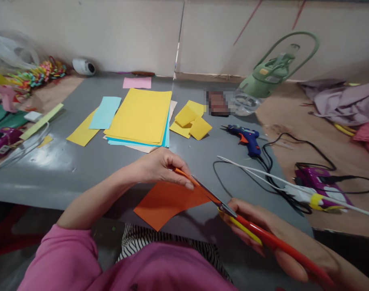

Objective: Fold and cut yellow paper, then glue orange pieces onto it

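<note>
Near the front edge of the grey table, my left hand (163,167) pinches the upper edge of an orange sheet of paper (169,204). The rest of the sheet hangs down toward my lap. My right hand (251,222) grips a pair of scissors (263,236) with red and yellow handles. Their blades point up and left, and the orange paper lies between them along its top edge, close to my left fingertips. Just beyond my left hand lies a stack of yellow paper (140,115) with blue and pale sheets under it.
Folded yellow pieces (192,119), a blue strip (105,113) and a pink slip (137,83) lie around the stack. At right are a blue glue gun (245,137), a green-topped bottle (260,81), tangled cables and a purple power strip (323,186). Another glue gun (5,97) stands far left.
</note>
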Tool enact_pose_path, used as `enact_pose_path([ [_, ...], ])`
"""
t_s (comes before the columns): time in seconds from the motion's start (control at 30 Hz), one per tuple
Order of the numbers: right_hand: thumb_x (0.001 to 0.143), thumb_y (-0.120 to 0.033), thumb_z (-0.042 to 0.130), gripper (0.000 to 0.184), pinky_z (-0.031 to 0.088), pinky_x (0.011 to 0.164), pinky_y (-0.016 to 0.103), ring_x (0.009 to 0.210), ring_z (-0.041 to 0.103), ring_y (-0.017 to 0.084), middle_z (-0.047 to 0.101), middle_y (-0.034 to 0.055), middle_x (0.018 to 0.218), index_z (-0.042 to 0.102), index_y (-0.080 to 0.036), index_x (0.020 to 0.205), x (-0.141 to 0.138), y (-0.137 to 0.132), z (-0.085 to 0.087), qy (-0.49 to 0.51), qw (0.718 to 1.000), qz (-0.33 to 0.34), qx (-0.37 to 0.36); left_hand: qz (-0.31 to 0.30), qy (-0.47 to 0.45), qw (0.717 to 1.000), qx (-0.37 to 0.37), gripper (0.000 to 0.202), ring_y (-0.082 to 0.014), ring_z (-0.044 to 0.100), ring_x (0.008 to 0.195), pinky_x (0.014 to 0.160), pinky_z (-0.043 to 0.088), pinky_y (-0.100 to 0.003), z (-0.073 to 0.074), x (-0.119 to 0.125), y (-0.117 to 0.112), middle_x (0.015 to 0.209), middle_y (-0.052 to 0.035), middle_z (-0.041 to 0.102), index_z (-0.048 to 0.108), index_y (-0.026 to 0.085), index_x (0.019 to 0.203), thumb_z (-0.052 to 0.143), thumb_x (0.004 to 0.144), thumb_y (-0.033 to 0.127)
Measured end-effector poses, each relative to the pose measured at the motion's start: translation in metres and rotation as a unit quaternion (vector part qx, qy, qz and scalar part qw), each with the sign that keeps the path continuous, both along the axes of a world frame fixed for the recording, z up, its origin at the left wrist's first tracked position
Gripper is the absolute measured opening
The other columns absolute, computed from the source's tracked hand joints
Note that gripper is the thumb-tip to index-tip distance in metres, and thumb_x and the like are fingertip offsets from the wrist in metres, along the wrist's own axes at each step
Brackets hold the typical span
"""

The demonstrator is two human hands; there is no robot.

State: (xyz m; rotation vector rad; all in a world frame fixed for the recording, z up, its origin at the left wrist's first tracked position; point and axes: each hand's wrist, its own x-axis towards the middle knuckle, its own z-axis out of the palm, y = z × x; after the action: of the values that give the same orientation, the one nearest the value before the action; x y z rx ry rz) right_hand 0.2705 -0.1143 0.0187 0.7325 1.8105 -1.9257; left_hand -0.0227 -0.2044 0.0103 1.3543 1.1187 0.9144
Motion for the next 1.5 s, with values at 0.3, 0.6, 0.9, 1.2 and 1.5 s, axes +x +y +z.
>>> enact_pose_path([
  [0.3, 0.072, -0.075, 0.068, 0.057, 0.034, 0.045, 0.021, 0.055, 0.038, 0.008, 0.048, -0.0031, 0.071, 0.049, -0.023, 0.088, 0.000, 0.001, 0.001, -0.008, 1.000, -0.006, 0.022, 0.027, 0.044, 0.999, -0.001, 0.026, -0.0157, 0.069, 0.082, 0.073, 0.052, -0.023, 0.000, 0.001, 0.000, 0.074, -0.0020, 0.075, 0.080, 0.020, 0.081, 0.084, 0.069, 0.043],
  [0.6, 0.074, -0.064, 0.072, 0.050, 0.030, 0.044, 0.020, 0.055, 0.037, 0.008, 0.044, -0.0049, 0.070, 0.049, -0.024, 0.094, 0.006, -0.007, -0.002, -0.012, 0.994, -0.109, -0.003, 0.069, -0.029, 0.997, 0.013, 0.020, -0.0121, 0.065, 0.074, 0.067, 0.052, -0.022, 0.009, -0.002, -0.002, 0.079, -0.0037, 0.076, 0.080, 0.018, 0.085, 0.084, 0.071, 0.032],
  [0.9, 0.072, -0.058, 0.078, 0.050, 0.033, 0.048, 0.023, 0.058, 0.041, 0.009, 0.049, -0.0037, 0.074, 0.050, -0.026, 0.097, 0.004, -0.003, -0.006, -0.034, 0.992, -0.118, -0.025, 0.110, -0.066, 0.992, 0.007, 0.012, -0.0115, 0.070, 0.077, 0.071, 0.055, -0.019, 0.009, 0.003, -0.001, 0.082, -0.0032, 0.079, 0.081, 0.019, 0.082, 0.083, 0.074, 0.028],
  [1.2, 0.056, -0.080, 0.076, 0.073, 0.039, 0.055, 0.025, 0.060, 0.043, 0.010, 0.051, -0.0030, 0.076, 0.051, -0.024, 0.096, -0.003, -0.001, -0.008, 0.023, 0.996, -0.069, -0.043, 0.081, -0.070, 0.994, 0.006, 0.013, -0.0140, 0.073, 0.085, 0.079, 0.057, -0.021, 0.003, 0.004, -0.001, 0.089, -0.0031, 0.080, 0.082, 0.021, 0.085, 0.084, 0.074, 0.029],
  [1.5, 0.076, -0.067, 0.070, 0.051, 0.037, 0.051, 0.022, 0.057, 0.040, 0.009, 0.049, -0.0046, 0.071, 0.050, -0.024, 0.094, -0.003, -0.011, -0.004, 0.019, 0.996, -0.087, 0.018, 0.085, -0.083, 0.993, 0.002, 0.009, -0.0117, 0.071, 0.077, 0.073, 0.055, -0.019, 0.005, 0.004, 0.000, 0.081, -0.0019, 0.080, 0.082, 0.022, 0.077, 0.085, 0.068, 0.023],
])
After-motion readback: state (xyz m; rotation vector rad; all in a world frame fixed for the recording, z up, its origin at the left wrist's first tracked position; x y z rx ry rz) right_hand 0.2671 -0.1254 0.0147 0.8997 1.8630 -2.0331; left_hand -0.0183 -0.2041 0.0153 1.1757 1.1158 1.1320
